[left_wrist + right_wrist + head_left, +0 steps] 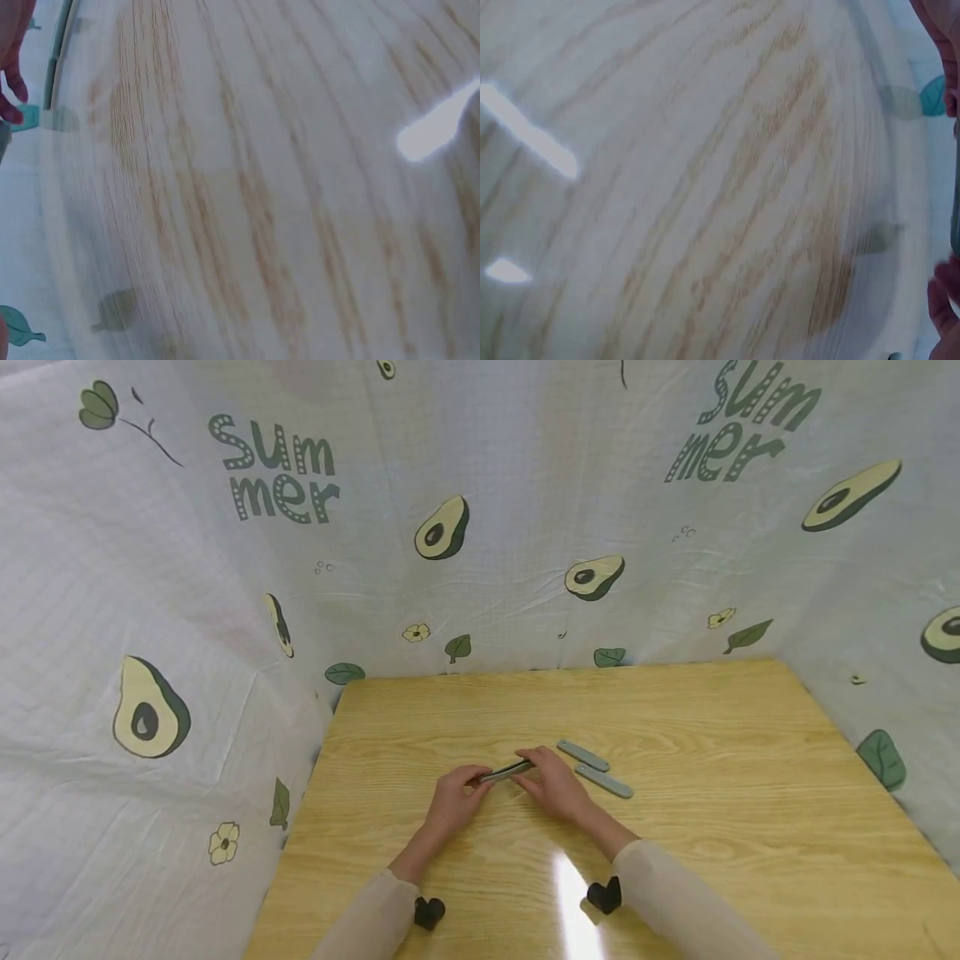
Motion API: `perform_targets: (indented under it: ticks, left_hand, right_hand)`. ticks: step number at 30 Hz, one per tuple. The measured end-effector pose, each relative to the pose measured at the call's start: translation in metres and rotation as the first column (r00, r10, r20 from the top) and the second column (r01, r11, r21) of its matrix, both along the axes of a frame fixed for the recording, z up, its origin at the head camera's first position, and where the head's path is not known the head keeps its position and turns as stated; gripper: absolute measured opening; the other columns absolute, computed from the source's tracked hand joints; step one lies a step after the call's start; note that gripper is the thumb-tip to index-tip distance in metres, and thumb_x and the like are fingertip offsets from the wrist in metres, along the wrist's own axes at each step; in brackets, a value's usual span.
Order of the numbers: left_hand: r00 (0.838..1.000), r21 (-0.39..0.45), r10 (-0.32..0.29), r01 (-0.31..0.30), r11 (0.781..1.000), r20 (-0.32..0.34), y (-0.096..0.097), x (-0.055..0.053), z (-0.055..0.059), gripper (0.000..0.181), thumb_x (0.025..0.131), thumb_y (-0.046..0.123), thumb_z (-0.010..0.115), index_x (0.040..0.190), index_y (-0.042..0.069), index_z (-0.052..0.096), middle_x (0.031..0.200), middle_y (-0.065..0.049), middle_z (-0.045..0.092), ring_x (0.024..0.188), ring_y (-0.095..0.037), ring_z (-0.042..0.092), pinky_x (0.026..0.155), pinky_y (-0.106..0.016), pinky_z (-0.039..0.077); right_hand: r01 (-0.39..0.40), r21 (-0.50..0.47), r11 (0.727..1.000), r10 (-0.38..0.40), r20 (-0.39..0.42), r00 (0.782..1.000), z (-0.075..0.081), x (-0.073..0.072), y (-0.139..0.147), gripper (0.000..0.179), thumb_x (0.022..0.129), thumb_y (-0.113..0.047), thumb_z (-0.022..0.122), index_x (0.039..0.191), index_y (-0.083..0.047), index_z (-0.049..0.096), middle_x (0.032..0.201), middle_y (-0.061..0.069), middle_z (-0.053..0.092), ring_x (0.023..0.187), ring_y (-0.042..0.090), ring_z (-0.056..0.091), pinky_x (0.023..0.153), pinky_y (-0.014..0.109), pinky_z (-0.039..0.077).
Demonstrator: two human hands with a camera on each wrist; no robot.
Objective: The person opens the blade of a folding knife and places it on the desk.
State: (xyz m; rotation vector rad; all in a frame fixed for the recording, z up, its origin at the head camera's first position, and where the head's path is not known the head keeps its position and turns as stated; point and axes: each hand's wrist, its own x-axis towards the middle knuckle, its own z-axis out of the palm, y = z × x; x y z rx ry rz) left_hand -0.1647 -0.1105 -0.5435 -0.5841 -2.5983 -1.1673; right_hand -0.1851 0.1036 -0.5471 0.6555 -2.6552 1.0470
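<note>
In the head view, both hands hold a slim grey-green strip (510, 770) above the table, tilted slightly with its right end farther away. The left hand (453, 800) pinches one end between thumb and fingers. At the other end, the right hand (557, 783) pinches it the same way. A dark line runs along the strip; its exact kind cannot be told. Part of this strip (956, 199) shows at the right wrist view's edge, between the hands. Just right of the right hand lie two flat grey strips (583, 755) (604, 781) with rounded ends and a small hole each.
The wood-grain table (420, 718) reaches back to a white curtain (517, 468) printed with avocados and leaves; the cloth also hangs at both sides. A bright reflection (573, 902) lies on the tabletop between the forearms.
</note>
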Motion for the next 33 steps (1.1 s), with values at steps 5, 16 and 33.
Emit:
perform_targets:
  ticks: [5, 16, 33]
  left_hand:
    - [0.995, 0.046, 0.089, -0.087, 0.995, -0.043, 0.006, 0.000, 0.001, 0.015, 0.088, 0.012, 0.071, 0.101, 0.006, 0.071, 0.093, -0.006, 0.073, 0.078, -0.012, 0.068, 0.069, -0.016, 0.057]
    - [0.990, 0.049, 0.070, -0.064, 0.997, -0.120, 0.016, 0.000, 0.003, 0.012, 0.086, 0.009, 0.073, 0.097, 0.006, 0.072, 0.091, -0.006, 0.073, 0.076, -0.013, 0.069, 0.070, -0.016, 0.058]
    - [0.998, 0.120, -0.045, 0.039, 0.992, 0.046, 0.020, 0.004, 0.003, 0.030, 0.083, 0.013, 0.076, 0.111, 0.004, 0.072, 0.103, -0.011, 0.074, 0.086, -0.019, 0.074, 0.069, -0.013, 0.056]
  right_hand:
    - [0.198, -0.145, 0.969, -0.153, 0.277, 0.949, 0.002, -0.003, -0.003, 0.056, 0.089, -0.036, 0.070, 0.131, -0.003, 0.054, 0.104, 0.009, 0.066, 0.091, 0.022, 0.066, 0.076, 0.038, 0.058]
    - [0.214, -0.294, 0.932, -0.120, 0.308, 0.944, 0.010, -0.002, -0.010, 0.049, 0.087, -0.027, 0.072, 0.126, 0.001, 0.059, 0.093, 0.010, 0.074, 0.085, 0.023, 0.072, 0.072, 0.031, 0.060]
    - [0.286, -0.476, 0.832, -0.029, 0.479, 0.878, 0.014, 0.000, -0.015, 0.057, 0.089, -0.023, 0.071, 0.137, -0.002, 0.050, 0.108, 0.015, 0.067, 0.094, 0.023, 0.071, 0.076, 0.028, 0.059]
